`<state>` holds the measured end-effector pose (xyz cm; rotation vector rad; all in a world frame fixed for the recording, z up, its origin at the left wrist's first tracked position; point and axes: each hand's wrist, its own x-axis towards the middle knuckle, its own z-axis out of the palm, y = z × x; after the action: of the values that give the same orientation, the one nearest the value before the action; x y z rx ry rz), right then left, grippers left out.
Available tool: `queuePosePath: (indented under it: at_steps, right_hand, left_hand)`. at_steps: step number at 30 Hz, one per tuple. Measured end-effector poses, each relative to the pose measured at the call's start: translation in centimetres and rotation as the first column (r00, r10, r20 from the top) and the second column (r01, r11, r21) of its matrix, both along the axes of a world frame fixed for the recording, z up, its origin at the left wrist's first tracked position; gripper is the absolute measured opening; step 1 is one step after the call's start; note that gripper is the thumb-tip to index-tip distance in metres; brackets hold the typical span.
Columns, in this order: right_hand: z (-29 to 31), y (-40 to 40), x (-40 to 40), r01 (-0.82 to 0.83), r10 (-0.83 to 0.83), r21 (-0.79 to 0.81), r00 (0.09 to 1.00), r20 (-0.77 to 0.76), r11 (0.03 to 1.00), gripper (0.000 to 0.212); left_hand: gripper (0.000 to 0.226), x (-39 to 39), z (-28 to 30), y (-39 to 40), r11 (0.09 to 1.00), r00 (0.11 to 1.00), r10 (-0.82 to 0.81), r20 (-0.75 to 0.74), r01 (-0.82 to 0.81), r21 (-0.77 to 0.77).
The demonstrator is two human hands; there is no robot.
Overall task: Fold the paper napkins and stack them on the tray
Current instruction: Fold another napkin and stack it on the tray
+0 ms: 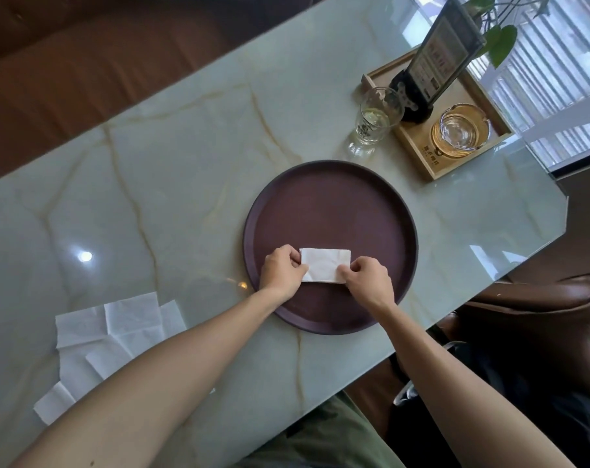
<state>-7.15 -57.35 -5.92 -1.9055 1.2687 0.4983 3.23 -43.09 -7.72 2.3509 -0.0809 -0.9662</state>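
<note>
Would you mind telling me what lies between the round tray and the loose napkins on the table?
In the head view, only the left forearm crosses bare marble between the tray and loose napkins.

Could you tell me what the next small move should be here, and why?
Probably let go of the folded napkin and reach the left hand for the unfolded napkins on the table. The folded one already lies inside the round tray, pinched at both ends with the right hand.

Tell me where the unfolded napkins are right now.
In the head view, the unfolded napkins lie loose on the table, left of the round tray.
</note>
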Motion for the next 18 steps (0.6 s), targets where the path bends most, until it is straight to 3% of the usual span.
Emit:
queuePosePath:
  at_steps: [6, 11, 18]
  right_hand:
    - [0.0, -0.4, -0.6, -0.009, 0.002, -0.079, 0.996, -0.085, 0.997, 0.024]
    - [0.9, -0.6, -0.9, -0.017, -0.005, -0.163, 0.991, -0.135, 0.986, 0.018]
    - [4.2, 1.7, 2.7, -0.102, 0.112, -0.134, 0.992, 0.063, 0.986, 0.013]
  left_hand:
    - [0.025, 0.0, -0.4, 0.9, 0.999, 0.998, 0.043, 0.034, -0.044, 0.012]
    - [0.012, 0.5, 0.3, 2.5, 0.998, 0.996, 0.053, 0.077, -0.055, 0.023]
    - [0.015, 2.6, 3.4, 8.8, 0.996, 0.996, 0.049, 0.077, -0.043, -0.077]
